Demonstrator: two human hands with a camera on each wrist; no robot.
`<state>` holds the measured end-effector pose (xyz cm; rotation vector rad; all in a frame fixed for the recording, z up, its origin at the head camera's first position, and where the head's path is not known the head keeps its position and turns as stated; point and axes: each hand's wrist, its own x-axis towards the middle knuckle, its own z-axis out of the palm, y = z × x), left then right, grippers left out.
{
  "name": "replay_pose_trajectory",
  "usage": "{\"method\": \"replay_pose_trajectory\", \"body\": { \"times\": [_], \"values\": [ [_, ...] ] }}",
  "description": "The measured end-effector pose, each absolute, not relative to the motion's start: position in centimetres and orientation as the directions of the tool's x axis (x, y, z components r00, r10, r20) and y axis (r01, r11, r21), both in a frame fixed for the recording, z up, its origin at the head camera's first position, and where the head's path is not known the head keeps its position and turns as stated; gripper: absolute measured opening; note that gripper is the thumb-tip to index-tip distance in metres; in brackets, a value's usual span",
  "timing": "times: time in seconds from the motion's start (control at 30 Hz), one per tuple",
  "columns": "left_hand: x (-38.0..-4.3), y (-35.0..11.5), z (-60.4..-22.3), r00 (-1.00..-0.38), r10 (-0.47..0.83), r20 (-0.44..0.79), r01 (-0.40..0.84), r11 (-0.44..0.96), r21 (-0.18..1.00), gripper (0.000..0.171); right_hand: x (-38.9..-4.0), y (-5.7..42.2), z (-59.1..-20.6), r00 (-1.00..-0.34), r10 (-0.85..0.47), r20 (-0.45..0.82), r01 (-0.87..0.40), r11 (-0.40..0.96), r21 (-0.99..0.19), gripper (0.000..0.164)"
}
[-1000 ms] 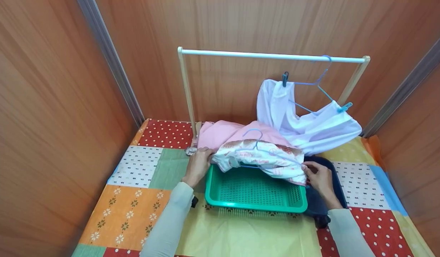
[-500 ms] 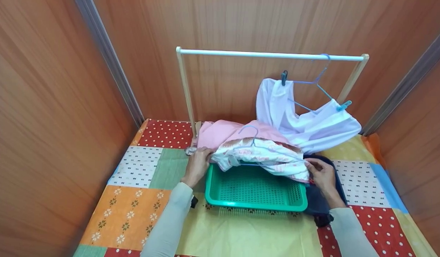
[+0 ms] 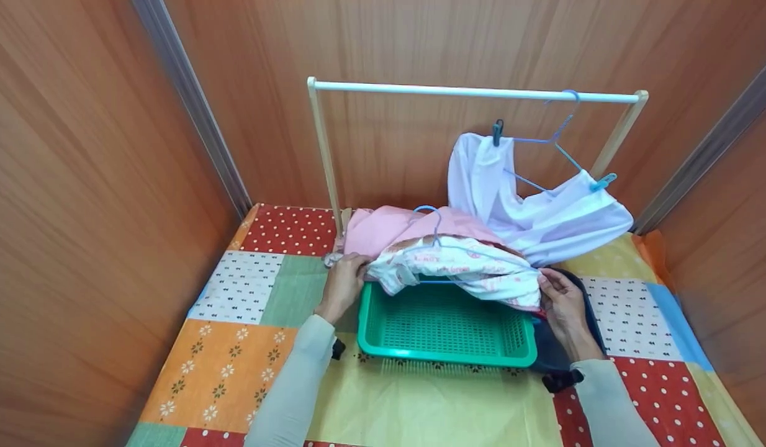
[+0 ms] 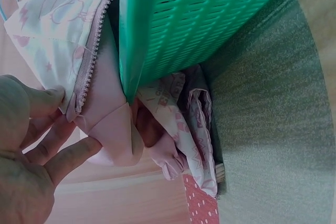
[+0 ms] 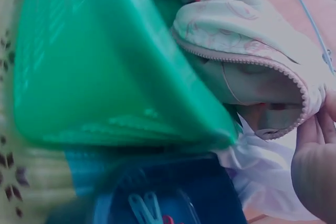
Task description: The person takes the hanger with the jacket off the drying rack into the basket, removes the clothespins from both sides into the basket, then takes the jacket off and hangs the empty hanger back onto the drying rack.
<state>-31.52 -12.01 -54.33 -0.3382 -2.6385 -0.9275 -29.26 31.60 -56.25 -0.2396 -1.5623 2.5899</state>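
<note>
A pink zip jacket (image 3: 464,264) with a white, pink-printed lining lies across the back of a green basket (image 3: 445,360). A blue wire hanger (image 3: 437,231) sits in the jacket, its hook standing up over the pink cloth. My left hand (image 3: 341,285) pinches the jacket's left zip edge between thumb and fingers; in the left wrist view the zipper teeth (image 4: 94,51) run down to the fingertips. At the other side my right hand (image 3: 564,304) pinches the opposite zip edge, and the lining (image 5: 226,22) bulges beside it in the right wrist view.
Behind stands a rack with a white rail (image 3: 420,89). White cloth (image 3: 482,180) hangs from it on another blue hanger, held by two pegs. A dark blue bin (image 5: 173,174) with pegs (image 5: 145,208) is right of the basket. A patchwork cloth (image 3: 234,372) lies underneath.
My right hand has shifted slightly right and up, drawing the jacket's right edge along. The hanger's hook has moved up and left. My left hand has stayed nearly in place.
</note>
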Motion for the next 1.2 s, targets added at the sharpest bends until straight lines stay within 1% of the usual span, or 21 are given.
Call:
{"method": "replay_pose_trajectory", "body": {
  "times": [0.13,0.23,0.3,0.43,0.53,0.67,0.73,0.83,0.9,0.97,1.03,1.1,1.2],
  "values": [
    [-31.4,-11.9,-54.2,-0.922,0.111,0.37,0.321,0.753,0.575,0.02,-29.4,31.7,-56.4,-0.993,0.103,-0.053,-0.02,-0.607,-0.795,0.021],
    [-31.5,-11.8,-54.1,-0.923,0.114,0.367,0.321,0.751,0.577,0.019,-29.5,31.9,-56.4,-0.997,0.061,-0.053,0.003,-0.626,-0.78,0.024],
    [-31.5,-11.8,-54.0,-0.921,0.121,0.369,0.327,0.756,0.568,0.019,-29.5,32.0,-56.4,-0.996,0.05,-0.069,0.028,-0.577,-0.816,0.024],
    [-31.6,-11.9,-53.8,-0.918,0.13,0.376,0.333,0.766,0.549,0.018,-29.4,32.1,-56.0,-0.994,0.045,-0.103,0.077,-0.395,-0.915,0.022],
    [-31.7,-12.1,-53.6,-0.928,0.114,0.355,0.31,0.767,0.563,0.02,-29.5,31.9,-55.7,-0.995,0.025,-0.097,0.082,-0.346,-0.934,0.023],
    [-31.6,-12.1,-53.8,-0.94,0.096,0.327,0.281,0.762,0.583,0.022,-29.7,31.4,-55.7,-0.997,0.01,-0.079,0.07,-0.359,-0.931,0.023],
    [-31.6,-11.9,-54.0,-0.94,0.102,0.324,0.284,0.761,0.583,0.022,-29.7,31.1,-55.8,-0.996,-0.004,-0.091,0.087,-0.307,-0.948,0.023],
    [-31.6,-11.6,-54.2,-0.932,0.126,0.34,0.311,0.762,0.568,0.021,-29.5,30.6,-56.0,-0.993,-0.023,-0.115,0.117,-0.158,-0.981,0.024],
    [-31.7,-11.4,-54.2,-0.927,0.136,0.35,0.323,0.765,0.557,0.021,-29.5,30.4,-55.9,-0.993,-0.02,-0.117,0.118,-0.053,-0.992,0.029],
    [-31.7,-11.3,-54.2,-0.923,0.138,0.36,0.33,0.766,0.552,0.021,-29.4,30.3,-55.8,-0.994,0.006,-0.112,0.112,0.019,-0.994,0.035],
    [-31.6,-11.3,-54.2,-0.925,0.131,0.356,0.323,0.765,0.557,0.021,-29.3,30.5,-55.6,-0.995,0.03,-0.092,0.093,0.044,-0.995,0.041],
    [-31.5,-11.3,-54.2,-0.931,0.124,0.344,0.311,0.763,0.566,0.022,-29.1,30.7,-55.4,-0.997,0.041,-0.067,0.068,0.028,-0.997,0.046],
    [-31.4,-11.3,-54.1,-0.937,0.117,0.33,0.297,0.766,0.57,0.022,-28.7,31.2,-55.1,-0.999,0.038,0.008,-0.006,0.048,-0.999,0.052]
  ]
}}
